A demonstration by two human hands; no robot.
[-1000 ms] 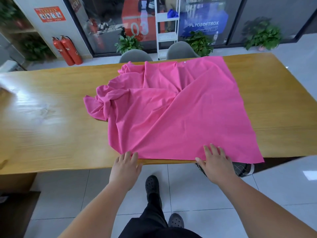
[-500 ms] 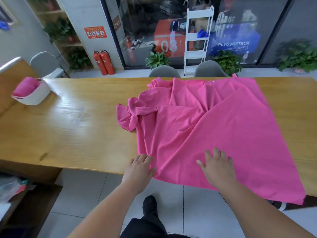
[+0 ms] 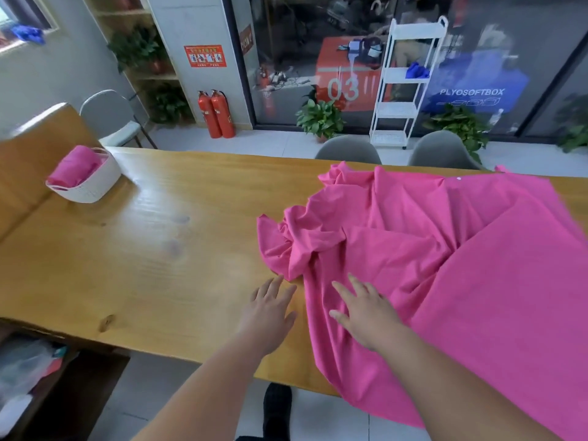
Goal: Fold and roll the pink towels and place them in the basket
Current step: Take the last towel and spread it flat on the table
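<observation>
Left hand (image 3: pixel 270 308): palm down, fingers (image 3: pixel 274 286) straight and slightly spread, nothing held. It sits over bare wood of the long yellow-brown wooden table (image 3: pixel 127 265). Can't tell if the palm is actually touching the wood.

Right hand (image 3: pixel 366 313): palm down, flat on the cloth, fingers (image 3: pixel 346 289) extended and splayed, thumb out toward the left hand. No pinch and no curl round the fabric, it just rests on top.

Large bright pink cloth towel (image 3: pixel 461 265): unfolded. It lies under the right fingers and runs ahead and to the right of them across the table. Its left edge lies just to the right of the left fingers. A bunched, wrinkled corner is just ahead of the left fingertips, close to touching. The near edge hangs off the table front, below the right wrist. The part to the right of the right fingers is smoother, with one diagonal fold line.

White woven oval basket (image 3: pixel 95 189): on the table, well ahead and far left of the left fingers. A rolled pink towel (image 3: pixel 74 168) sits inside, sticking up over the rim.

Beyond the table, ahead of both hands: two grey shell chairs (image 3: pixel 348 151), two red fire extinguishers (image 3: pixel 216 114), a white tiered shelf rack (image 3: pixel 404 81) and a green potted plant (image 3: pixel 321 117). A black shoe (image 3: pixel 276 409) shows on the tiled floor, below the left forearm.
</observation>
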